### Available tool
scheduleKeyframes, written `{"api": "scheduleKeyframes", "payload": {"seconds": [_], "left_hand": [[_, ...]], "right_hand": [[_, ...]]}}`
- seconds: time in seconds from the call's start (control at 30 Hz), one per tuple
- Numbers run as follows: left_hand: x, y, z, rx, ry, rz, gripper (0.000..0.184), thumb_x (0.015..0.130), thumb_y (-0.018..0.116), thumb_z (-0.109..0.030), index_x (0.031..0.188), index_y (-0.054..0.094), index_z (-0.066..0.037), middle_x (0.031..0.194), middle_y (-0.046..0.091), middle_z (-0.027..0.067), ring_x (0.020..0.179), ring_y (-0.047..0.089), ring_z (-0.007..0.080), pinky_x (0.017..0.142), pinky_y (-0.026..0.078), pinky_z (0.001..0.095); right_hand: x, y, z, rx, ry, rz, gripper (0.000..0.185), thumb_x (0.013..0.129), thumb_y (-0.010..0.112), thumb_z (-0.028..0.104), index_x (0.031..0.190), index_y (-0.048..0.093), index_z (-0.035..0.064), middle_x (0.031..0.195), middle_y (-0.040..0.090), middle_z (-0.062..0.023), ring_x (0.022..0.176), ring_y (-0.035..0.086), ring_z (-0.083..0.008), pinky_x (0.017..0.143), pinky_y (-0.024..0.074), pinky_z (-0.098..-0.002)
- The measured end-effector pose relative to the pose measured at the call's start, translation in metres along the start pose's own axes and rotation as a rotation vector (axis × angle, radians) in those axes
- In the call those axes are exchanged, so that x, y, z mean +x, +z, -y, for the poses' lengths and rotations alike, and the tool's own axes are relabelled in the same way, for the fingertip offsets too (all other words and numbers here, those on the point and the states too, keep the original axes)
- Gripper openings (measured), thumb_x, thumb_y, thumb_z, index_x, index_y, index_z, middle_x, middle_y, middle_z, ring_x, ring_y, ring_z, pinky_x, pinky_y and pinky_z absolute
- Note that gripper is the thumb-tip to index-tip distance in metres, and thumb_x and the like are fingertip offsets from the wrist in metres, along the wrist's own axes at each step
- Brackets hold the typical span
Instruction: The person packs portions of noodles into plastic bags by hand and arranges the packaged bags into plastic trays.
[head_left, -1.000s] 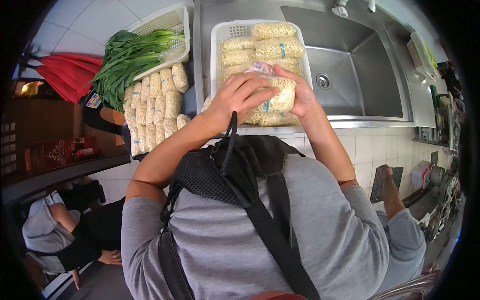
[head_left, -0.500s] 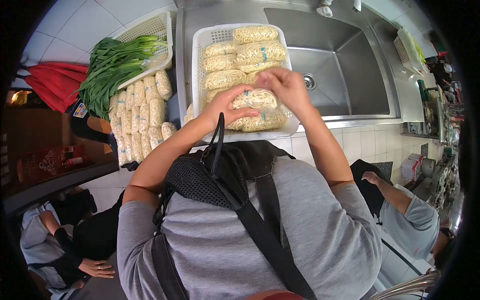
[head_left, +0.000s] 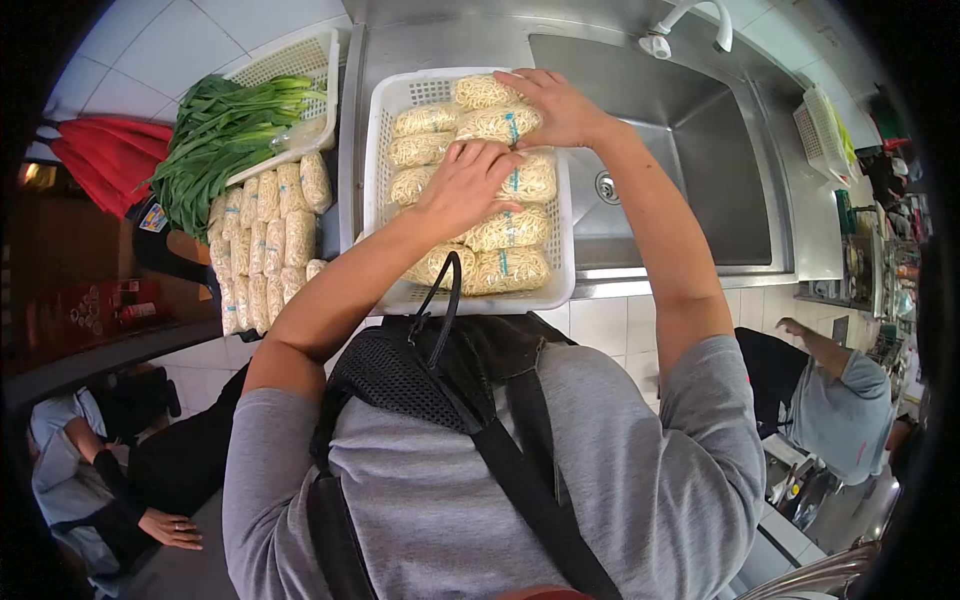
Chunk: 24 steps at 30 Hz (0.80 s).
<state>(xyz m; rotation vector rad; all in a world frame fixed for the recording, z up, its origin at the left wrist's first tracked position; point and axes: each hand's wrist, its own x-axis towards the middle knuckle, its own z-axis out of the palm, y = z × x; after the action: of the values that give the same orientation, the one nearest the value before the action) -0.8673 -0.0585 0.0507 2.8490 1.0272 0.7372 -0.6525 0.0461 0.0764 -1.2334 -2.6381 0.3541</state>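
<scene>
Bagged noodle bundles (head_left: 508, 272) with blue marks lie in rows in a white perforated basket (head_left: 567, 230). My left hand (head_left: 468, 188) rests over the middle bundles, thumb and fingers apart. Near the basket's far right corner, my right hand (head_left: 565, 112) spans the right ends of the upper bundles, its fingers spread from the thumb. Its fingertips touch the top bundle (head_left: 483, 91), and its thumb is beside the bundle below (head_left: 495, 124). Parts of the middle bundles are hidden under my left hand.
A steel sink (head_left: 680, 190) with a white faucet (head_left: 655, 45) lies to the right. At the left are more noodle bundles (head_left: 265, 235), leafy greens (head_left: 225, 135) and another basket (head_left: 330, 75). One person (head_left: 845, 400) is at the right, another (head_left: 75, 450) at the lower left.
The noodle bundle earlier in my hands now lies among the others in the basket. My right hand has moved away from my body, to the far bundles. The person at the right has shifted.
</scene>
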Motion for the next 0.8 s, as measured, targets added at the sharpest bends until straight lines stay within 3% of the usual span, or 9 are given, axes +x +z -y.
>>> {"api": "scheduleKeyframes", "payload": {"seconds": [0.13, 0.33, 0.47, 0.57, 0.67, 0.73, 0.8], "left_hand": [[0.001, 0.003, 0.006, -0.031, -0.012, 0.006, 0.056, 0.078, 0.07, -0.044, 0.122, 0.057, -0.01, 0.112, 0.054, 0.0069, 0.108, 0.05, 0.0257, 0.096, 0.037, 0.0389], [0.021, 0.013, 0.017, 0.011, -0.069, -0.113, 0.052, 0.08, 0.069, -0.048, 0.118, 0.059, -0.014, 0.109, 0.053, 0.0078, 0.109, 0.047, 0.0272, 0.094, 0.034, 0.0432], [0.026, 0.023, 0.021, -0.057, -0.232, -0.292, 0.06, 0.075, 0.072, -0.055, 0.114, 0.057, -0.013, 0.116, 0.051, 0.0098, 0.114, 0.044, 0.0302, 0.094, 0.031, 0.0473], [0.027, 0.017, 0.033, -0.226, -0.295, -0.158, 0.072, 0.069, 0.074, -0.06, 0.115, 0.053, -0.009, 0.122, 0.05, 0.0123, 0.115, 0.044, 0.0321, 0.094, 0.031, 0.0471], [0.03, 0.006, 0.032, -0.211, -0.356, -0.024, 0.078, 0.068, 0.079, -0.054, 0.119, 0.05, -0.003, 0.123, 0.05, 0.0147, 0.116, 0.044, 0.0326, 0.093, 0.034, 0.0471], [0.026, 0.017, 0.031, -0.078, -0.368, -0.093, 0.08, 0.067, 0.081, -0.049, 0.12, 0.049, 0.0, 0.123, 0.05, 0.0157, 0.116, 0.045, 0.0328, 0.093, 0.035, 0.0466], [0.018, 0.017, 0.028, -0.105, -0.402, -0.063, 0.078, 0.067, 0.083, -0.038, 0.122, 0.048, 0.004, 0.126, 0.05, 0.0179, 0.119, 0.046, 0.0339, 0.095, 0.037, 0.0477]], "right_hand": [[0.0, -0.006, -0.011, 0.279, -0.008, 0.024, 0.086, 0.071, 0.08, 0.028, 0.147, 0.041, 0.0229, 0.142, 0.045, -0.0131, 0.129, 0.044, -0.0325, 0.109, 0.0377, -0.0416], [-0.007, -0.005, -0.011, 0.402, 0.135, 0.038, 0.074, 0.078, 0.076, 0.034, 0.144, 0.046, 0.0223, 0.135, 0.051, -0.012, 0.127, 0.048, -0.0307, 0.105, 0.0395, -0.0396], [-0.01, -0.004, -0.001, 0.317, 0.158, 0.021, 0.07, 0.083, 0.072, 0.038, 0.145, 0.045, 0.0223, 0.136, 0.05, -0.0138, 0.13, 0.046, -0.0313, 0.107, 0.0377, -0.0393], [-0.018, 0.005, 0.005, 0.236, 0.178, -0.017, 0.061, 0.09, 0.062, 0.041, 0.145, 0.045, 0.0207, 0.144, 0.045, -0.0144, 0.133, 0.042, -0.0335, 0.111, 0.0317, -0.0444], [-0.008, 0.022, 0.025, -0.055, 0.134, -0.188, 0.054, 0.096, 0.05, 0.043, 0.143, 0.047, 0.0173, 0.151, 0.04, -0.0122, 0.137, 0.037, -0.036, 0.114, 0.0251, -0.0497], [-0.005, 0.021, 0.07, -0.144, 0.061, -0.41, 0.05, 0.1, 0.042, 0.041, 0.141, 0.049, 0.0135, 0.152, 0.039, -0.0113, 0.14, 0.033, -0.0363, 0.115, 0.0204, -0.0518], [-0.002, 0.04, 0.081, -0.106, 0.151, -0.405, 0.048, 0.101, 0.04, 0.038, 0.139, 0.051, 0.0107, 0.15, 0.042, -0.0101, 0.14, 0.034, -0.0358, 0.114, 0.0223, -0.0502]]}}
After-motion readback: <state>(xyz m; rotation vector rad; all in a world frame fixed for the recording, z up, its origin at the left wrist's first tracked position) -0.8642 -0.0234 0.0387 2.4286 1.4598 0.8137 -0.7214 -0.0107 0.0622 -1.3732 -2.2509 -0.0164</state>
